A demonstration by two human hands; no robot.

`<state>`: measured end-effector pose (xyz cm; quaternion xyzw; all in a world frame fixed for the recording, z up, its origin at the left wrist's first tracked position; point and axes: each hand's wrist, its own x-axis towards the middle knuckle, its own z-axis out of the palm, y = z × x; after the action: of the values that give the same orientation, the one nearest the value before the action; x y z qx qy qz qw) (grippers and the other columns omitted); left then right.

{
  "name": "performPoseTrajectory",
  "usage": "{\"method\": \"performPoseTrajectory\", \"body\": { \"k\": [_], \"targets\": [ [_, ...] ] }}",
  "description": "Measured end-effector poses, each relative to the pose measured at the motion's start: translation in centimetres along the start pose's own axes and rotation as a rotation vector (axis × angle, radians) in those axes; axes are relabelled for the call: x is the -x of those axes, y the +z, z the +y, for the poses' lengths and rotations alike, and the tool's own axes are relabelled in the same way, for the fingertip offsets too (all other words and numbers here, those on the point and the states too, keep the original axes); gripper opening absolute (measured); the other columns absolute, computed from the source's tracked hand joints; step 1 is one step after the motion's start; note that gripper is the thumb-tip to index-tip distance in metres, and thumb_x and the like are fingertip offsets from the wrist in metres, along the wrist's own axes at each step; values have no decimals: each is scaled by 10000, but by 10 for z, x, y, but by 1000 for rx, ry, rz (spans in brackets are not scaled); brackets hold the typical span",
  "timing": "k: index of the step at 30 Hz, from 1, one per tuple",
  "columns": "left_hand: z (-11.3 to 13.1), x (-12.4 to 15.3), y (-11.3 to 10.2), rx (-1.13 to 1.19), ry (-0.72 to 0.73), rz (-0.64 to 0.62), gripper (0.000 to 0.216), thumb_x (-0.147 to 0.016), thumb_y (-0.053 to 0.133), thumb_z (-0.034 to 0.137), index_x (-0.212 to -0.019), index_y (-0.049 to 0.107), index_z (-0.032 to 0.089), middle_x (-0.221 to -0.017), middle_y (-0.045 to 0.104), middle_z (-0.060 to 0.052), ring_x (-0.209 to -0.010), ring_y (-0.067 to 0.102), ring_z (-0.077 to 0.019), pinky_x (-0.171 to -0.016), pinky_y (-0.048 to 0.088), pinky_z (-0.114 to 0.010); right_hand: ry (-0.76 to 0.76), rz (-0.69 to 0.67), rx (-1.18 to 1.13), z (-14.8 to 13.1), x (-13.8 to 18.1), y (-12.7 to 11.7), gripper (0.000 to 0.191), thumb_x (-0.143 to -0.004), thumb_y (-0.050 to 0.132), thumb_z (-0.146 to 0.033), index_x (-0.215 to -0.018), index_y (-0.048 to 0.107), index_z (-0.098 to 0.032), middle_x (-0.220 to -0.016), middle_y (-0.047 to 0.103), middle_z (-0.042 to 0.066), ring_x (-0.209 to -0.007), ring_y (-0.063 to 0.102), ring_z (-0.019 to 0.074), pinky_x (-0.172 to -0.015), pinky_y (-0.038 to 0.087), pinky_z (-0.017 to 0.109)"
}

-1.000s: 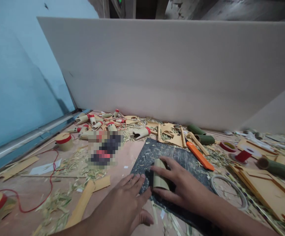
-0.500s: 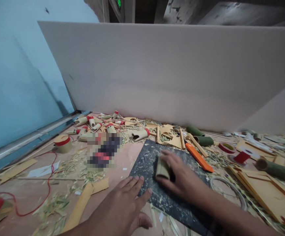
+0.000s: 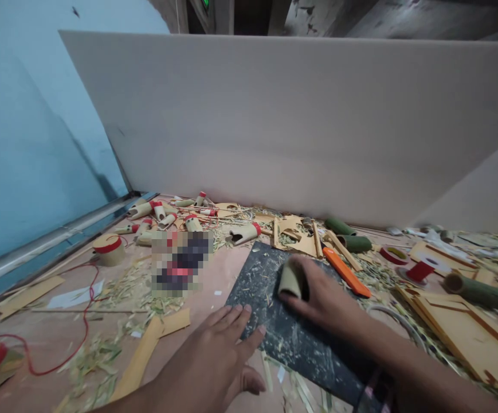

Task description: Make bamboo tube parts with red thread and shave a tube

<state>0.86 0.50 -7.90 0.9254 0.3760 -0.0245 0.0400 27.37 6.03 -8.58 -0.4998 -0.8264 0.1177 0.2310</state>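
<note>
Head view shows the bamboo tube (image 3: 290, 282), long axis pointing roughly forward.

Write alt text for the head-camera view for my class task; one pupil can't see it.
A person's right grip holds a short, pale bamboo tube on or just above a black mat, while the left grip is spread palm-down at the mat's left edge. Around them lie shavings, an orange tool and red-banded bamboo pieces.
</note>
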Motion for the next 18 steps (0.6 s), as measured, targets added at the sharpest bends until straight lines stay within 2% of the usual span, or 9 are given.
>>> {"method": "performPoseTrajectory", "body": {
  "k": [2, 3, 6, 10, 14, 16, 18],
  "targets": [
    [2, -1, -4, 6, -9, -14, 606, -955, 703, 536, -1469, 631, 223, -1537, 533, -190, -1390, 588, -360, -1162, 464, -470, -73, -54, -35, -1, 0, -1, 686, -864, 737, -401, -1463, 476, -193, -1443, 604, 192, -1321, 605, 357, -1115, 499, 513],
    [2, -1, -5, 24, -11, -6, 607, -947, 715, 532, -1462, 637, 220, -1532, 535, -193, -1386, 590, -365, -1160, 466, -478, -86, -73, -42, -2, 0, -2, 658, -862, 748, -394, -1442, 495, -212, -1454, 605, 174, -1337, 593, 348, -1128, 489, 507],
    [2, -2, -4, 68, -19, 15, 601, -940, 735, 502, -1453, 644, 203, -1532, 522, -199, -1396, 574, -377, -1165, 464, -496, 1, -10, -23, -6, -1, -3, 486, -922, 681, -346, -1371, 551, -211, -1399, 616, 183, -1248, 648, 343, -1078, 517, 539],
    [0, -1, 2, 65, -19, 29, 592, -944, 717, 536, -1446, 654, 229, -1530, 539, -179, -1394, 581, -366, -1174, 454, -488, -52, -70, -55, -10, 2, 0, 498, -912, 710, -339, -1395, 603, -275, -1531, 475, 163, -1336, 599, 341, -1102, 516, 484],
    [-2, -1, 6, 26, -12, 37, 630, -944, 696, 581, -1469, 631, 240, -1549, 532, -165, -1405, 573, -354, -1172, 451, -468, 5, 5, 8, -5, 3, 4, 451, -960, 643, -363, -1392, 630, -234, -1477, 480, 195, -1242, 652, 341, -1084, 521, 528],
    [-2, -1, 7, 34, -9, 58, 613, -946, 687, 591, -1455, 645, 251, -1538, 555, -154, -1392, 589, -347, -1170, 447, -461, -35, -13, -6, -4, 3, 5, 529, -913, 692, -374, -1417, 598, -241, -1521, 470, 178, -1308, 610, 340, -1111, 503, 506],
    [-2, -1, 6, 58, -7, 69, 600, -949, 680, 594, -1438, 662, 246, -1523, 574, -156, -1379, 600, -350, -1170, 444, -464, -82, -44, -39, -3, 2, 5, 643, -827, 770, -386, -1414, 554, -241, -1474, 542, 161, -1324, 591, 342, -1110, 504, 496]
  ]
}}
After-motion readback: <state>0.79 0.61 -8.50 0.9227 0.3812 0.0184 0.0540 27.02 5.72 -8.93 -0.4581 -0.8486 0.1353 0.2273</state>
